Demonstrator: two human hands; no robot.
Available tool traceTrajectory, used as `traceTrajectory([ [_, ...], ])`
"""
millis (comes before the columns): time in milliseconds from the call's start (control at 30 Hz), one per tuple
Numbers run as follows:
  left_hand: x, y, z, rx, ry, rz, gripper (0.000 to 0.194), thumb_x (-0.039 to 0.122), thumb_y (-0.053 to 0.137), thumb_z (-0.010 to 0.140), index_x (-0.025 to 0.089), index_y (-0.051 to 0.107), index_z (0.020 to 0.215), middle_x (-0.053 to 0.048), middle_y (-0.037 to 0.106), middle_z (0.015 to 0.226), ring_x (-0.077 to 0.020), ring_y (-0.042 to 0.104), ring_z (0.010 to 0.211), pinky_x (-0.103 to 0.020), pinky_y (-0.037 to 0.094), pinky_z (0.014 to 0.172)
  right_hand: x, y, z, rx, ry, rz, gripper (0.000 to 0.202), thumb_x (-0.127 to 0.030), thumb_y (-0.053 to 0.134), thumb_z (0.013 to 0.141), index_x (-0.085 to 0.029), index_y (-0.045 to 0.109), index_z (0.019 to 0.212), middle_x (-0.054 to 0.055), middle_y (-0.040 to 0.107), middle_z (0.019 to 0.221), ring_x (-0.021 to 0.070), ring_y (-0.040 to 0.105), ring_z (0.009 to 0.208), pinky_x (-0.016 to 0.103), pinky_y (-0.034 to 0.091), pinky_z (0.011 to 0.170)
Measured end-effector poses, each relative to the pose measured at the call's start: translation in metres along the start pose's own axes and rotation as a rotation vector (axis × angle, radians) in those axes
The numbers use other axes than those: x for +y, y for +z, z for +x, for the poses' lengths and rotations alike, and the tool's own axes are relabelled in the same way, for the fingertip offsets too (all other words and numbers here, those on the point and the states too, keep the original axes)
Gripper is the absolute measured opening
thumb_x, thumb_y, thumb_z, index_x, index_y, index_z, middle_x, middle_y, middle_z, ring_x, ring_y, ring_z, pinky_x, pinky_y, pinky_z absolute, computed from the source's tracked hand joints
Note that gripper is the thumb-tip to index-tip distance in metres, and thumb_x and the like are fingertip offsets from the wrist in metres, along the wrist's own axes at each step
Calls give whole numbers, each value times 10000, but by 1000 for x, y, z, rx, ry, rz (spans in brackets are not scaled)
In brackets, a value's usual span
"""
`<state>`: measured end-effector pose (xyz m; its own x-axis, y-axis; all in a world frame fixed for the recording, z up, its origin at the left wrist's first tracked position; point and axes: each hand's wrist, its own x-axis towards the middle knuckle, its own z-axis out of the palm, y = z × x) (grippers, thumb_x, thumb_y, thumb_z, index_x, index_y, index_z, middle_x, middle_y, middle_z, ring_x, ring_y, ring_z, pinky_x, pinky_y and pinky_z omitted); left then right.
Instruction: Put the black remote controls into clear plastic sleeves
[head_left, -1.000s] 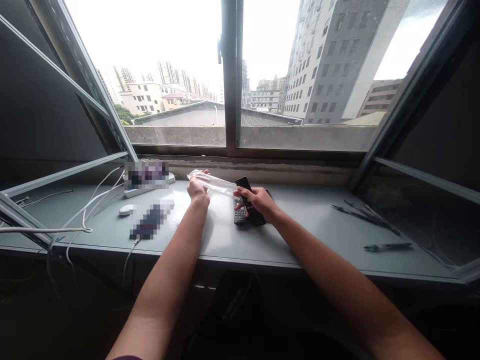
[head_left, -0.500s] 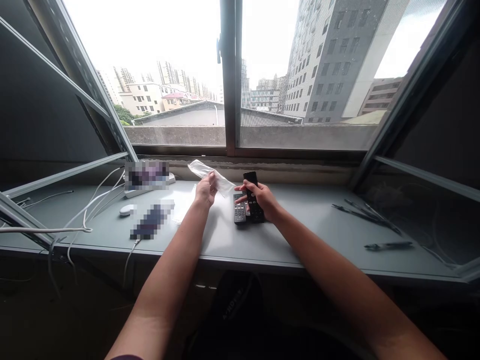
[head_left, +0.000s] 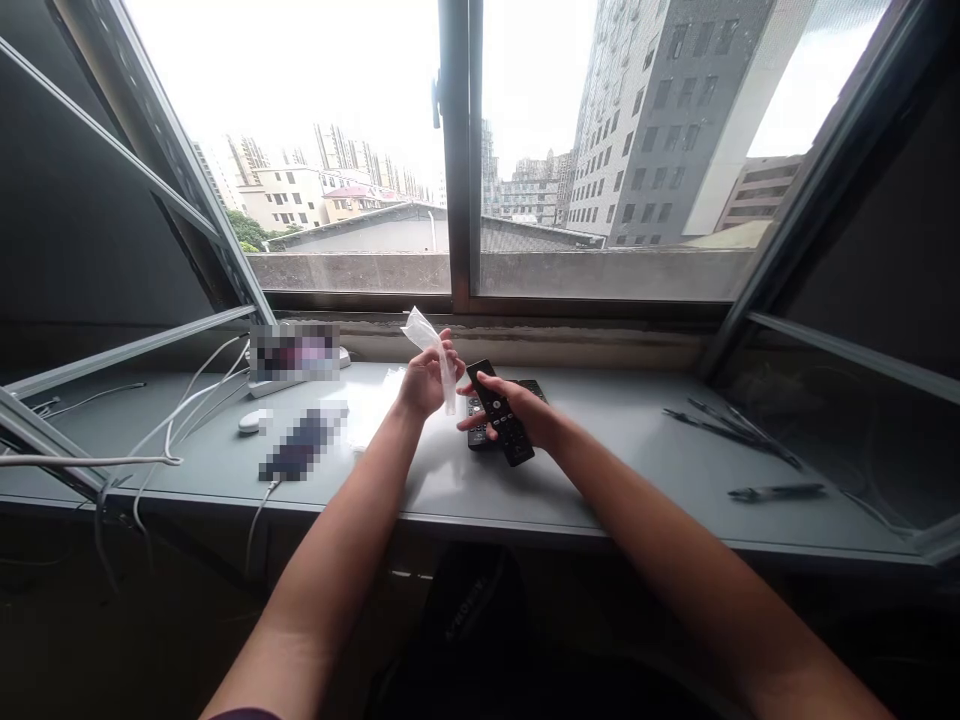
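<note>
A thin, translucent white plastic sleeve (head_left: 429,335) is gripped by my left hand (head_left: 427,382), its upper end sticking up above the fingers and its lower end hanging down. My right hand (head_left: 529,408) holds a black remote control (head_left: 504,418) that is tilted, its top leaning to the left and its button side facing me. Behind and below it on the desk lies another black remote control (head_left: 478,438), partly covered by the held one and my fingers. Part of a further dark remote (head_left: 534,388) shows behind my right hand.
More white plastic (head_left: 367,410) lies on the grey desk (head_left: 630,470) left of my hands. Farther left are a blurred phone-like object (head_left: 300,445), a white mouse-like object (head_left: 253,421), a power strip (head_left: 343,357) and cables. Several pens (head_left: 776,492) lie right. A window stands behind.
The plastic sleeve has swung from a slanted to a more upright position as my left hand moved slightly right. The held remote has tilted leftward and come lower, towards me.
</note>
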<state>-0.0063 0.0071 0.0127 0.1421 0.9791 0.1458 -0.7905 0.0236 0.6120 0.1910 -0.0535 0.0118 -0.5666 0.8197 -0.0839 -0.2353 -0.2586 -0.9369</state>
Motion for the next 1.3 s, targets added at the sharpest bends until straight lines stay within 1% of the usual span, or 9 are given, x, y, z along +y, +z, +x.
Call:
traceTrajectory([
  [100, -1, 3, -3, 36, 86, -19, 566, 41, 672, 898, 266, 669, 1417, 12, 702, 901, -128, 727, 798, -314, 598, 948, 0, 3, -2, -2, 31, -52, 316, -511, 603, 1113, -201, 660, 1136, 79, 795, 836, 150, 652, 437, 232, 501, 432],
  [267, 1, 4, -3, 16, 87, -60, 504, 59, 676, 942, 252, 678, 1408, 29, 666, 830, -117, 705, 772, -313, 583, 979, 1, -5, -2, -67, 19, -46, 390, -552, 553, 1120, -195, 677, 1218, 88, 780, 733, 150, 605, 434, 220, 476, 439],
  [367, 1, 4, -3, 66, 79, -8, 502, 48, 690, 917, 249, 695, 1378, 31, 667, 819, -127, 709, 782, -321, 579, 994, 2, -9, -2, -82, -16, -23, 378, -529, 612, 1092, -189, 707, 1227, 45, 737, 686, 147, 596, 454, 221, 481, 451],
  [733, 19, -17, 14, 156, 240, -97, 391, 11, 506, 962, 217, 700, 1231, 35, 589, 734, -96, 593, 599, -244, 581, 853, 1, -4, -1, 92, -111, -75, 425, -582, 689, 1035, -170, 749, 944, 64, 717, 641, 144, 575, 445, 239, 480, 423],
  [867, 19, -17, 11, 143, 150, -54, 309, 238, 479, 1052, 187, 723, 1234, -93, 753, 992, -186, 746, 897, -309, 606, 918, 2, -2, -2, 121, -190, -144, 440, -585, 718, 1021, -151, 781, 987, 77, 745, 677, 140, 580, 449, 247, 490, 433],
  [967, 16, -12, 8, 51, 48, 17, 527, 545, 457, 1090, 148, 729, 1302, -188, 768, 1190, -292, 757, 1132, -384, 630, 932, 1, -1, -2, 143, -235, -180, 443, -571, 727, 1021, -144, 795, 1121, 84, 783, 741, 134, 584, 451, 246, 490, 431],
  [1033, 13, -10, 7, 12, -13, 76, 626, 665, 533, 1049, 135, 737, 1312, -205, 770, 1193, -323, 755, 1148, -402, 638, 919, 0, 1, -3, 161, -243, -210, 439, -555, 740, 1016, -144, 795, 1162, 83, 797, 763, 132, 581, 445, 248, 487, 425],
  [1133, 8, -10, 9, -2, -63, 138, 499, 531, 710, 1004, 129, 749, 1296, -188, 790, 1127, -306, 771, 1062, -389, 635, 896, 1, 3, -3, 167, -244, -259, 422, -540, 760, 1004, -143, 792, 1142, 75, 798, 755, 124, 566, 427, 243, 463, 410],
  [1300, 2, -17, 18, 84, -58, 206, 276, 234, 720, 974, 127, 764, 1225, -121, 808, 1036, -198, 765, 840, -294, 599, 777, 2, 6, -2, 166, -253, -303, 357, -495, 771, 991, -140, 773, 1033, 73, 796, 759, 117, 572, 432, 238, 464, 417],
])
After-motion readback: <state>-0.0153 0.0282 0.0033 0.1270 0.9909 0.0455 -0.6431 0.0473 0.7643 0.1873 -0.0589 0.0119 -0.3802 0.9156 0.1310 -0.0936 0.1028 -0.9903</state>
